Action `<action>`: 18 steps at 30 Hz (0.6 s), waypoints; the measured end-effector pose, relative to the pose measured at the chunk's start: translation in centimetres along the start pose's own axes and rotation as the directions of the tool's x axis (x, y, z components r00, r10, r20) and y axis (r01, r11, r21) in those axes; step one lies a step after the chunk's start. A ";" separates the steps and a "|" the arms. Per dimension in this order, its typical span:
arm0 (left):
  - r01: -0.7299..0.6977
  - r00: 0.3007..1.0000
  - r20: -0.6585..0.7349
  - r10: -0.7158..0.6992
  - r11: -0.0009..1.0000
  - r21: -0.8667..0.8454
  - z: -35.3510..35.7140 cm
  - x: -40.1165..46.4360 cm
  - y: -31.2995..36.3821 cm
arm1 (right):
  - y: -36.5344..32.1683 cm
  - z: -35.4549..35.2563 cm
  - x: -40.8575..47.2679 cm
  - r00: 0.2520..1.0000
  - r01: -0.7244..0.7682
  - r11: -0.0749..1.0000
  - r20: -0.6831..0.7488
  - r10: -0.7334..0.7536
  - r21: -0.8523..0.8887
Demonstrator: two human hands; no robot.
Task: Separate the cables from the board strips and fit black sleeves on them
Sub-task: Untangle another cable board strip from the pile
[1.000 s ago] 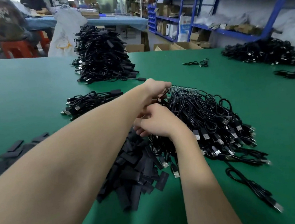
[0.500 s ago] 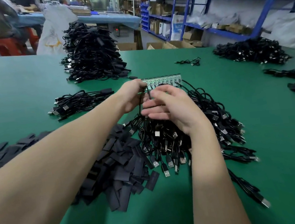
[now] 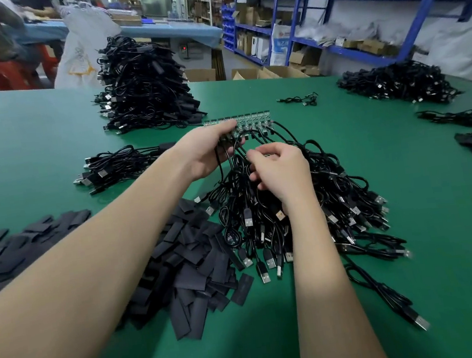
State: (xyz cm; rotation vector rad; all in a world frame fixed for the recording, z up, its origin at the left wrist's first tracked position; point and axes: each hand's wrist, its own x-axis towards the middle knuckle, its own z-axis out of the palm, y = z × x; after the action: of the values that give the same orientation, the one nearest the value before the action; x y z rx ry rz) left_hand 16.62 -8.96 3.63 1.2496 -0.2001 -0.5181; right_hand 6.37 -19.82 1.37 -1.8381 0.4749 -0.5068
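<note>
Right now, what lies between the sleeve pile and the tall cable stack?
A small cable bundle on the green table and the left forearm, seen in the head view.

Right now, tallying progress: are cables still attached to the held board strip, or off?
Still attached: cables run from the board strip gripped by the left hand.

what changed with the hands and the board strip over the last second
The left hand lifted the board strip up out of the cable pile and now holds it raised by its left end, cables hanging from it. The right hand, flat on the pile half a second ago, has curled and now pinches a cable just under the strip. The black sleeves, the tall cable stack and the green table look unchanged.
</note>
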 end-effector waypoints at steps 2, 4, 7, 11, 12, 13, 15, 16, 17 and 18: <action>-0.087 0.996 0.006 0.087 0.996 -0.023 -0.5 -0.4 -0.5 | -0.1 -0.1 0.0 0.997 0.045 0.996 -0.058 -0.049 -0.081; -0.148 0.989 0.019 0.150 0.987 -0.068 -0.9 -1.1 -1.0 | -0.3 -0.1 -0.2 0.989 0.073 0.983 -0.116 -0.093 -0.167; -0.189 0.982 -0.019 0.189 0.965 -0.182 -1.4 -1.8 -1.5 | -0.6 0.1 -0.7 0.975 0.085 0.968 -0.179 -0.130 -0.236; -0.162 0.982 -0.153 0.112 0.913 -0.375 -1.8 -1.7 -0.9 | -1.0 0.6 -1.0 0.934 0.148 0.961 -0.288 -0.214 -0.233; -0.155 0.979 -0.184 0.085 0.897 -0.414 -1.9 -1.7 -0.6 | -1.1 0.6 -1.1 0.918 0.153 0.958 -0.323 -0.228 -0.241; -0.144 0.977 -0.208 0.055 0.884 -0.444 -2.1 -1.8 -0.3 | -1.1 0.5 -1.1 0.905 0.151 0.955 -0.353 -0.238 -0.254; -0.117 0.977 -0.214 0.024 0.892 -0.437 -2.3 -1.8 0.2 | -0.9 0.3 -1.1 0.898 0.142 0.947 -0.366 -0.245 -0.287; -0.107 0.979 -0.200 0.027 0.911 -0.399 -2.5 -2.0 0.3 | -0.7 0.2 -1.0 0.905 0.143 0.943 -0.346 -0.248 -0.301; -0.102 0.983 -0.179 0.039 0.930 -0.354 -2.7 -2.1 0.5 | -0.6 0.1 -1.0 0.915 0.147 0.937 -0.317 -0.251 -0.317; -0.097 0.986 -0.160 0.049 0.945 -0.311 -2.9 -2.3 0.6 | -0.5 0.1 -0.9 0.923 0.148 0.929 -0.289 -0.253 -0.339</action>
State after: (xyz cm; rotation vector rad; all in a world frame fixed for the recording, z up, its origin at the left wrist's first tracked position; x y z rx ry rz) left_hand 15.99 -5.29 3.62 0.9567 -0.0321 -0.3719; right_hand 5.70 -19.08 1.76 -2.1293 0.6193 -0.9360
